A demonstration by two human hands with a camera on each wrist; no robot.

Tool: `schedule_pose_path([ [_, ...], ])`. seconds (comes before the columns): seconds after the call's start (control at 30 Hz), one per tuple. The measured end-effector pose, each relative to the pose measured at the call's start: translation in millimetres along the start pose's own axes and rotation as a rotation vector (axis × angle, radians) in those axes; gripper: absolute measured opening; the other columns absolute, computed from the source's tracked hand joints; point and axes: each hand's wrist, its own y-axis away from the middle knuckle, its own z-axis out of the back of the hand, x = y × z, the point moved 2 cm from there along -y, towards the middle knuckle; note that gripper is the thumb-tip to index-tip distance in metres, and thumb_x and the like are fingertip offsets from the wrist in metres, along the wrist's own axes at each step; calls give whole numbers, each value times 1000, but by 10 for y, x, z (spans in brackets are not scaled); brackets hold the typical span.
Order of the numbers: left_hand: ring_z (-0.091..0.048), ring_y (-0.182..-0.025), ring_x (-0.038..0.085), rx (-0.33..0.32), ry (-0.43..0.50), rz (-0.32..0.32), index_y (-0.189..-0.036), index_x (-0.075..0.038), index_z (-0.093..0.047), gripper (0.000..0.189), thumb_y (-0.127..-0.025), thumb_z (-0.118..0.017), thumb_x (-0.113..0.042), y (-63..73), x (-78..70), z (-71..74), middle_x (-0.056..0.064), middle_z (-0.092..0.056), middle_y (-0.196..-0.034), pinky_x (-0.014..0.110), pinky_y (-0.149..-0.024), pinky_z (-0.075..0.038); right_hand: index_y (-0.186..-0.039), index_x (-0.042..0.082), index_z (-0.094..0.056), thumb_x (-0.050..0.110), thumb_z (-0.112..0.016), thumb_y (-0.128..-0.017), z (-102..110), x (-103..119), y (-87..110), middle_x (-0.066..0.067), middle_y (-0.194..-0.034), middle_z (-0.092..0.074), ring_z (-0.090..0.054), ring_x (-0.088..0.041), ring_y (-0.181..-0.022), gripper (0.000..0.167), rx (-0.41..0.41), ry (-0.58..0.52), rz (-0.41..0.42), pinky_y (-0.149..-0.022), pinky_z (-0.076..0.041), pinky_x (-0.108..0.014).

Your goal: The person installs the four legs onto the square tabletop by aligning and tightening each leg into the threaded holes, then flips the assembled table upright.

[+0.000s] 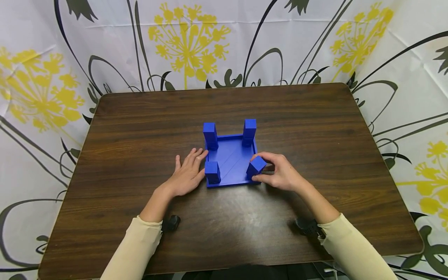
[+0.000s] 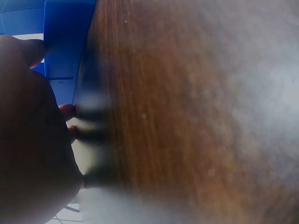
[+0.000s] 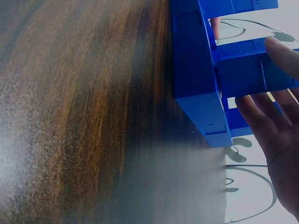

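A square blue tray-like base [image 1: 229,155] with a low rim lies on the table, a thin diagonal line across its floor. Blue square posts stand upright at its far left [image 1: 210,136], far right [image 1: 249,133] and near left [image 1: 212,172] corners. At the near right corner, my right hand [image 1: 282,171] pinches a fourth blue post [image 1: 256,166] between thumb and fingers. That post is turned out of line with the others, its lower end at the base in the right wrist view. My left hand [image 1: 187,175] lies with fingers extended along the base's left side.
The dark wood-grain table [image 1: 140,124] extends around the base on all sides. Behind it hangs a white cloth [image 1: 115,35] with yellow flowers and dark stems. A black wrist device [image 1: 171,223] sits below the left hand, another [image 1: 308,227] below the right.
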Motion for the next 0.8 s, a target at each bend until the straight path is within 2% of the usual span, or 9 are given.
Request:
schedule_pose_path([
  [0.43,3,-149,33,0,7,3,-158,-18,-9,63,-106,-24,-50,7,3,2,12,-7,-163,70,-105,10,-107,-1,-66,-5,-84,-72,-26,8,-14,-9,-95,-67,-64,-15,-87,40,-43,15,-8,-74,-57,-37],
  [0.67,3,-149,33,1,14,3,-158,-17,-9,63,-106,-24,-49,7,-1,5,13,-7,-162,70,-105,10,-111,10,-67,12,-89,-72,-69,-382,-5,-4,-100,-68,-65,-18,-90,45,-61,36,-24,-72,-57,-32],
  [0.8,3,-149,33,2,13,2,-158,-18,-9,63,-106,-24,-50,9,2,8,13,-7,-163,70,-105,10,-108,11,-67,14,-89,-72,-68,-389,-8,-3,-101,-69,-66,-18,-90,43,-72,50,-21,-69,-57,-31],
])
